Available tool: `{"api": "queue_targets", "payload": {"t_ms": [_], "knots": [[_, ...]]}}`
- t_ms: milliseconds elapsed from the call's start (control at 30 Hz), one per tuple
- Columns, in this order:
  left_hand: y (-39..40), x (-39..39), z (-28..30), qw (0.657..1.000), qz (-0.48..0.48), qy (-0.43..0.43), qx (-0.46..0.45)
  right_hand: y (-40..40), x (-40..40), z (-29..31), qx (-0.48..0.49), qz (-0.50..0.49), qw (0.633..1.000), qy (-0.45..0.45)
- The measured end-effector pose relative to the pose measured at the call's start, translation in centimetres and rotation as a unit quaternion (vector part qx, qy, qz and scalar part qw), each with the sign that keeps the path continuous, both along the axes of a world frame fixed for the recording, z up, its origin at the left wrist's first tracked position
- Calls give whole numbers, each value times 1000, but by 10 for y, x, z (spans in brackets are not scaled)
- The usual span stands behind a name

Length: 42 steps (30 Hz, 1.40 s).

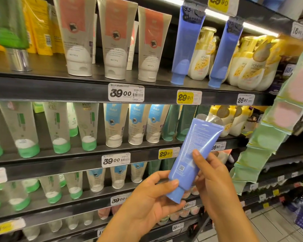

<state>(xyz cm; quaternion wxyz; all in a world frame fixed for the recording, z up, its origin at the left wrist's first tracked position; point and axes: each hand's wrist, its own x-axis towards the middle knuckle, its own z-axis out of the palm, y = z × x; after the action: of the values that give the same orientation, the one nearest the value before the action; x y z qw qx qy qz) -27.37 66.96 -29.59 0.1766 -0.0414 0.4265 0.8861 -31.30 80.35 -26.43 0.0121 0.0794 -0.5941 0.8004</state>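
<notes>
both hands (212, 182) grip a smooth, flattened blue tube (194, 152).

Print on the blue tube (199, 137) is too blurred to read.

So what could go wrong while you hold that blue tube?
The blue tube is tilted, cap down, with the left hand and right hand gripping only its lower half, so it might slip and drop onto the tiled floor. If it goes back on the upper shelf, it could knock the two blue tubes there, which stand leaning on their caps. The hanging green packs are close by and might get brushed.
</notes>
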Motion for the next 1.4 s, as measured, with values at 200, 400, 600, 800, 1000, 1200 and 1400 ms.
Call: {"api": "queue_targets", "payload": {"t_ms": [200, 400, 600, 800, 1000, 1200, 1400], "knots": [[-1, 1, 1, 995, -28, -24, 87, 0, 2, -2, -46, -21, 999, 6], [0, -1, -4, 994, -29, -9, 106, 2, 4, -3, -58, -19, 998, 11], [3, -4, -9, 998, 3, 28, 49, 4, 2, -5, -44, -7, 999, 14], [-1, -5, -8, 998, 18, 42, 30, 4, 1, -6, 2, -3, 1000, 22], [-4, 1, -2, 999, -25, 9, 31, -2, 0, -7, 6, -26, 999, 31], [-6, 3, 3, 983, -70, -55, 161, -4, 1, -10, -105, 6, 994, 12], [-7, 3, 0, 985, -62, -22, 162, -1, 0, -13, -148, 30, 989, 0]]}}
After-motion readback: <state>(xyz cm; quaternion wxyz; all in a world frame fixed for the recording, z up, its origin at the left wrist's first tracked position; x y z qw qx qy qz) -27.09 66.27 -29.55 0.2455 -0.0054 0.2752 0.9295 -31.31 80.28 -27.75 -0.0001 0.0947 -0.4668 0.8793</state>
